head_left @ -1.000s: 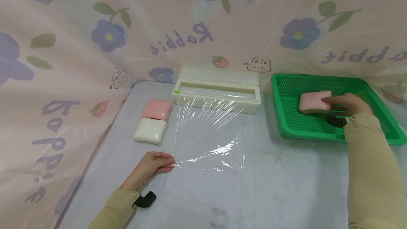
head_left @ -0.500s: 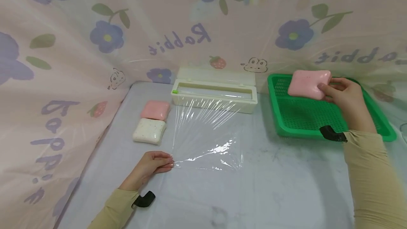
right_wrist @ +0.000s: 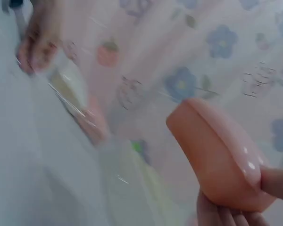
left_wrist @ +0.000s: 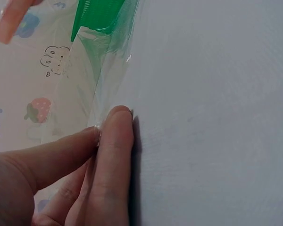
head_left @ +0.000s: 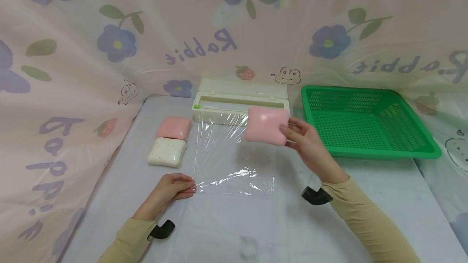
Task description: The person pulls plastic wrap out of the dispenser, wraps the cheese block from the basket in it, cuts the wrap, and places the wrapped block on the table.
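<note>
My left hand (head_left: 172, 192) pinches the near left corner of a sheet of plastic wrap (head_left: 226, 161) between thumb and fingers. The sheet stretches back to a cream dispenser box (head_left: 219, 115) with its lid up and a roll inside. Above the sheet's right side, my right hand (head_left: 307, 143) holds a pink soap bar (head_left: 267, 125), thumb on the near face and fingers behind. In the right wrist view, the bar (right_wrist: 217, 155) shows its thick side. A second pink bar (head_left: 174, 128) and a speckled white bar (head_left: 167, 152) lie side by side left of the wrap.
A green perforated basket (head_left: 369, 151) stands at the back right, nothing visible inside. A patterned curtain (head_left: 153, 23) hangs behind and to the left of the white-covered table (head_left: 226, 230). A green slider (head_left: 196, 106) sits at the dispenser's left end.
My right hand has lifted the pink soap bar out of the green basket and carried it left over the wrap. The left hand keeps its pinch on the corner.
</note>
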Tool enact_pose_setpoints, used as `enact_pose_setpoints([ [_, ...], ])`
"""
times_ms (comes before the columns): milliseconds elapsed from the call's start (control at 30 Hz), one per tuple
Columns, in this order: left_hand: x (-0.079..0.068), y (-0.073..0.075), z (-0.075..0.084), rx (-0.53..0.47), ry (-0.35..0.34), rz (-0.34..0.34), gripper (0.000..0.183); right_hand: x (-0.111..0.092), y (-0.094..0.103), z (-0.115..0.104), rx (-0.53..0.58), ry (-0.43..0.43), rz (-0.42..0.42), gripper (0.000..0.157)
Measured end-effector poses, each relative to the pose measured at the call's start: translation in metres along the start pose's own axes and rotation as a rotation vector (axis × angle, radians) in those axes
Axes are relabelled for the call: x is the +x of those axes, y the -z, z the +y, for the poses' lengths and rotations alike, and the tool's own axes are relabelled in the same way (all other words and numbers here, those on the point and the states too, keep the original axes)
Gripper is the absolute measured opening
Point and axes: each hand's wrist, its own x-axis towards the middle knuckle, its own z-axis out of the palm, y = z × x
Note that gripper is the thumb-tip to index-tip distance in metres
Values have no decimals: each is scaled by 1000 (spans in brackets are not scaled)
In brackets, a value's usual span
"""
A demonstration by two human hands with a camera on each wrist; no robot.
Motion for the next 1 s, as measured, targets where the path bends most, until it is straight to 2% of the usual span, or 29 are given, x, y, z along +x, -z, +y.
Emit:
enact_pose_setpoints([
  [200,0,0,2,13,11,3,28,-1,-43,65,50,-130,-54,47],
  [367,-1,0,2,0,11,-2,28,-5,-60,96,48,-176,-83,45],
  [600,0,2,0,6,-22,-26,27,-5,-67,114,57,-186,-55,40],
  [1000,1,3,-1,14,-15,-27,30,-4,-66,122,34,-170,-24,40],
])
